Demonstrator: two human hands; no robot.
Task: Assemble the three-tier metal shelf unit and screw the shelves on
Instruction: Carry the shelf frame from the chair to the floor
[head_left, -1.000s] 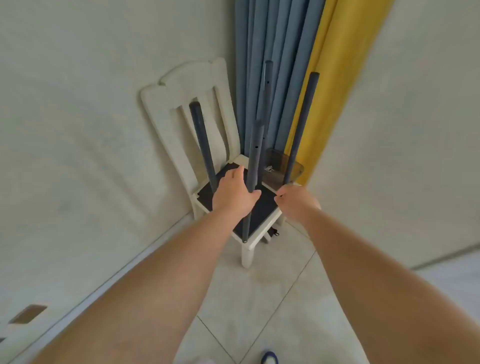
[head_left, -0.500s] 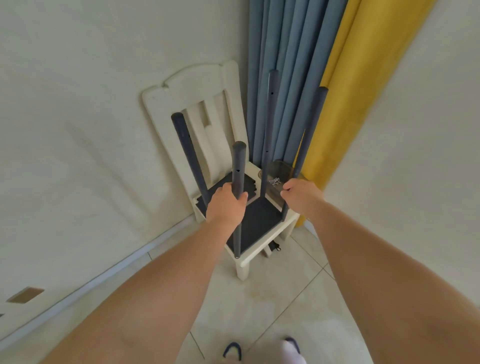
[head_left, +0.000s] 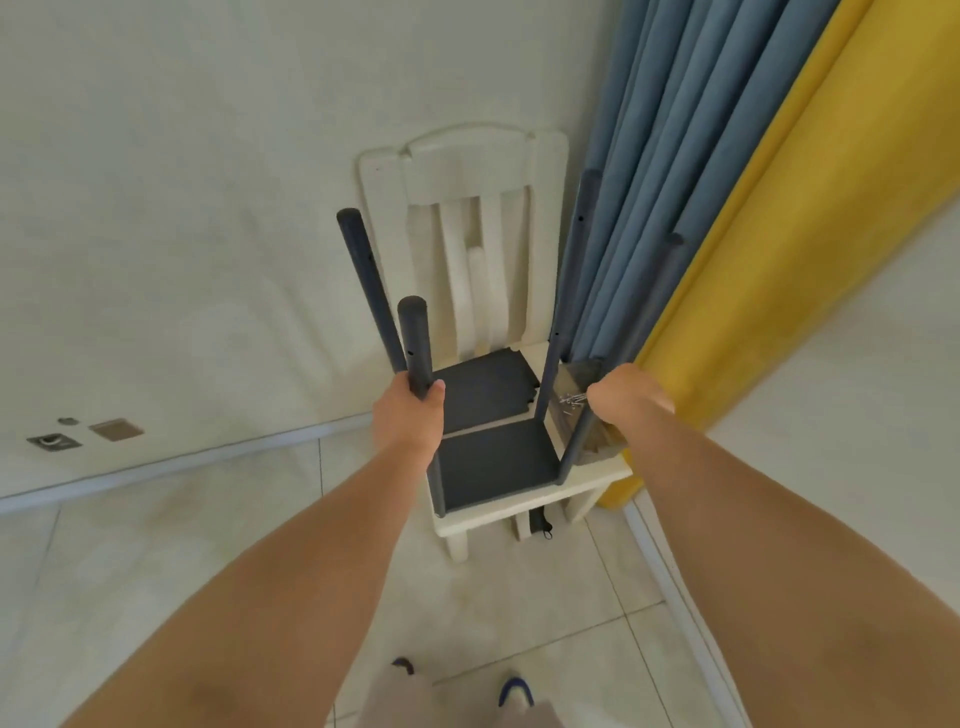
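A dark grey shelf panel (head_left: 493, 454) lies on the seat of a white chair (head_left: 592, 480), and four dark posts rise from its corners. My left hand (head_left: 408, 415) grips the front-left post (head_left: 415, 338) about halfway up. My right hand (head_left: 626, 397) is curled round the front-right post (head_left: 662, 296). The back-left post (head_left: 358, 265) and back-right post (head_left: 574, 260) stand free. A second dark panel (head_left: 483, 382) lies flat behind, further back on the seat. Small silver screws (head_left: 571, 400) sit in clear wrapping just left of my right hand.
The chair stands in a corner, with a pale wall on the left and blue curtain folds (head_left: 675, 156) and a yellow curtain (head_left: 779, 234) on the right. Floor plates (head_left: 83, 436) sit at the left. My feet in slippers (head_left: 511, 693) show at the bottom on the tiled floor.
The post frame has swung from a tilted pose to standing square on the chair seat. Both hands kept their hold on the front posts.
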